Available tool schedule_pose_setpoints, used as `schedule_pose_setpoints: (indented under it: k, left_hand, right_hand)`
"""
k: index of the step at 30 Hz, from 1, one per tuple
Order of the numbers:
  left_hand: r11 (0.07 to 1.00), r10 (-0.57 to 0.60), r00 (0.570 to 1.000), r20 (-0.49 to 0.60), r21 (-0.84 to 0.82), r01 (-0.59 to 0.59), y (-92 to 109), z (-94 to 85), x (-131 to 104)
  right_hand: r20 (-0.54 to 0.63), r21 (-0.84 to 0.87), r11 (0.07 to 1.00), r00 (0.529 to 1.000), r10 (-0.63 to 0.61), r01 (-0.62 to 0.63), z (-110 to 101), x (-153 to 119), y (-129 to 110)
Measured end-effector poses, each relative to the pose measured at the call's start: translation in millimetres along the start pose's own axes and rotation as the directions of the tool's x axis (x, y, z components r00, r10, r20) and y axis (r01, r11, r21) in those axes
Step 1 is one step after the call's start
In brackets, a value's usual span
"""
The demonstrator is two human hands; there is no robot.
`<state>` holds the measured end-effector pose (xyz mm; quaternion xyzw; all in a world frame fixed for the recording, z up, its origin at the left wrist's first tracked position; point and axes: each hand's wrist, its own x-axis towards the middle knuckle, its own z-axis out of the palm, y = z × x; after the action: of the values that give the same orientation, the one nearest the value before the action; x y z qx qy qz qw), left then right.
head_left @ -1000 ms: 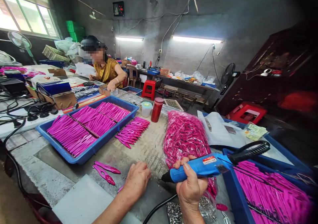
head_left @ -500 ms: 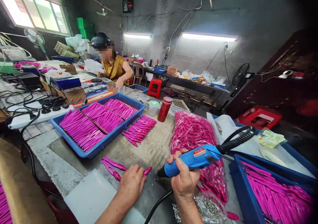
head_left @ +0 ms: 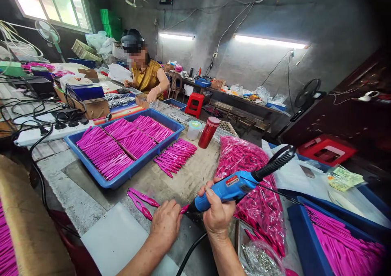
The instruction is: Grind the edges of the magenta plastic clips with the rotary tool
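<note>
My left hand is closed around a pink plier-like tool, its two forked handles sticking out to the left and its tip out to the right. My right hand grips a blue electric screwdriver, tilted with its black nose down to the left. That nose meets the pink tip beside my left fingers. Small metal bits lie on the table around the nose. Behind my right hand stands a clear bag of pink pieces. A row of pink tools lies beyond my hands.
A blue tray of pink tools sits at the left, a white sheet before it. A red bottle and a lidded cup stand behind. At the right is another blue bin. A person sits across the table.
The blue screwdriver has moved left in my right hand, and its nose now meets the pink tip. My left hand still holds the pink tool. The whole view has shifted slightly.
</note>
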<state>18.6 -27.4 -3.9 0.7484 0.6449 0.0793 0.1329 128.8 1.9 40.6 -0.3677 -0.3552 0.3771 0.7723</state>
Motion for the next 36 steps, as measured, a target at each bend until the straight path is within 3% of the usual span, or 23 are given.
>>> schedule_pose_setpoints:
  k: [36]
  left_hand:
    - [0.999, 0.041, 0.995, -0.087, 0.003, -0.041, -1.5, 8.0, -2.1]
  right_hand:
    - [0.054, -0.040, 0.999, 0.999, -0.009, 0.011, 0.8, -1.1, 6.3]
